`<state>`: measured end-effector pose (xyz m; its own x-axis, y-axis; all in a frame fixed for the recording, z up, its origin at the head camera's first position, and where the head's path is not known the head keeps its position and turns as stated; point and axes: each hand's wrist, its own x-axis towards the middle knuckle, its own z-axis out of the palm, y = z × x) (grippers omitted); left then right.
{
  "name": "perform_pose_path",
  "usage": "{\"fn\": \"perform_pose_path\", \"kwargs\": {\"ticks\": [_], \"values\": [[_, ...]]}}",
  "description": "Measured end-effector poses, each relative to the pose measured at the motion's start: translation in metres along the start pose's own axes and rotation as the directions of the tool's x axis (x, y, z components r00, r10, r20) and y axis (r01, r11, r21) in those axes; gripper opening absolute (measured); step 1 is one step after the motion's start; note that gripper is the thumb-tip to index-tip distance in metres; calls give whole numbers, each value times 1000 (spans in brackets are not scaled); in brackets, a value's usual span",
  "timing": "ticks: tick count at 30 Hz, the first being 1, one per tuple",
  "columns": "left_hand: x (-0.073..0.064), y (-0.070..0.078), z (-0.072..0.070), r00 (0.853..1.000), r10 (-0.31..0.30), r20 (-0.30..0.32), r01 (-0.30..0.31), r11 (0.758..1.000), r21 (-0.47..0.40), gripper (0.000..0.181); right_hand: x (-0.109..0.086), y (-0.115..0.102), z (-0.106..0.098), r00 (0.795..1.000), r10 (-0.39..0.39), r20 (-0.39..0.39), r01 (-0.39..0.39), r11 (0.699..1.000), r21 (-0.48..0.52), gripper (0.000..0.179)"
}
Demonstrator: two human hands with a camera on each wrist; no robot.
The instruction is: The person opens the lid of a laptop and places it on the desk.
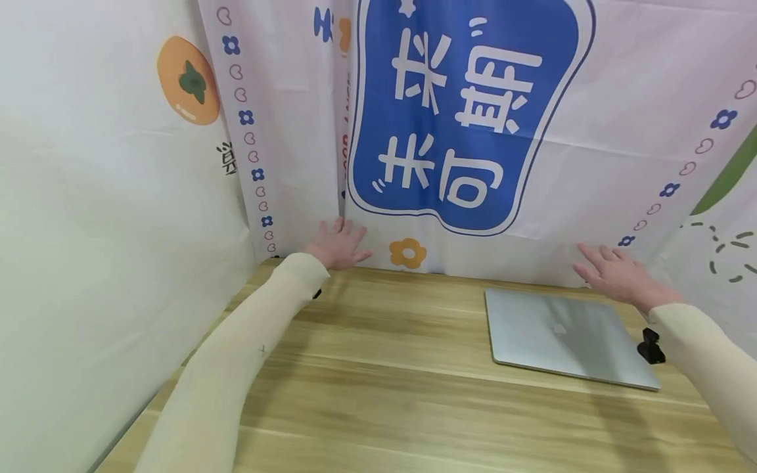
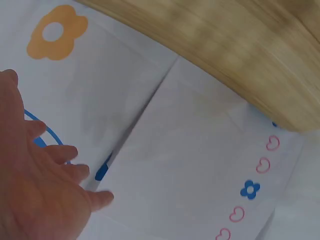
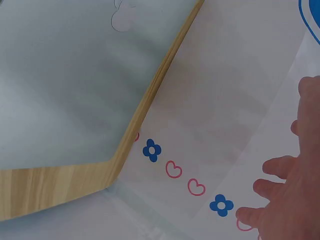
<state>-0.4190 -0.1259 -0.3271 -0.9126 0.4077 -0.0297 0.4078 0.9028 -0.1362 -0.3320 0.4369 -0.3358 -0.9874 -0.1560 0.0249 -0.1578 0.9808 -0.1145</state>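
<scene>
Left hand: the left hand (image 1: 338,246) is spread wide and holds nothing, its palm toward the printed cloth (image 1: 568,197) at the bench's far edge; whether the fingertips touch the fabric, I cannot tell.
Right hand: the right hand (image 1: 621,276) is likewise wide, fingers fanned and nothing in them, near the same cloth; contact is again unclear.
Silver MacBook: the silver MacBook (image 1: 550,328) lies flat with its lid down, just nearer the person than the right hand and to that hand's left, well apart from the left hand.
Bench: the wood-grain bench (image 1: 384,368) spreads below both hands and carries the laptop.
Cloth print: the blue panel (image 1: 449,135) with white characters is above and between the hands; an orange flower (image 1: 408,253) is just right of the left hand, and a vertical fold (image 2: 135,125) runs down beside that hand.
Sleeves: both arms, in cream sleeves (image 1: 236,368), stretch far forward.
Done: both hands are at the far side of the bench, so the work looks to be at a reaching stage, not a holding one.
Left: neither laptop nor cloth is gripped or lifted; anything beyond that cannot be read from these views.
</scene>
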Motion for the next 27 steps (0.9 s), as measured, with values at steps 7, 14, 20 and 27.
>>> {"fn": "perform_pose_path", "kwargs": {"ticks": [7,14,20,27], "values": [[6,12,2,998,59,20,-57,994,-93,72,-11,14,5,999,-19,-46,22,997,71,74],[12,26,-7,995,97,-38,-103,972,-211,70,-19,19,11,998,12,-62,0,979,202,74],[15,37,-4,990,137,-34,-141,955,-262,69,-23,18,14,997,50,-65,-26,944,330,78],[20,46,4,988,147,-42,-153,944,-291,69,-26,25,24,990,56,-130,-5,931,365,75]]}}
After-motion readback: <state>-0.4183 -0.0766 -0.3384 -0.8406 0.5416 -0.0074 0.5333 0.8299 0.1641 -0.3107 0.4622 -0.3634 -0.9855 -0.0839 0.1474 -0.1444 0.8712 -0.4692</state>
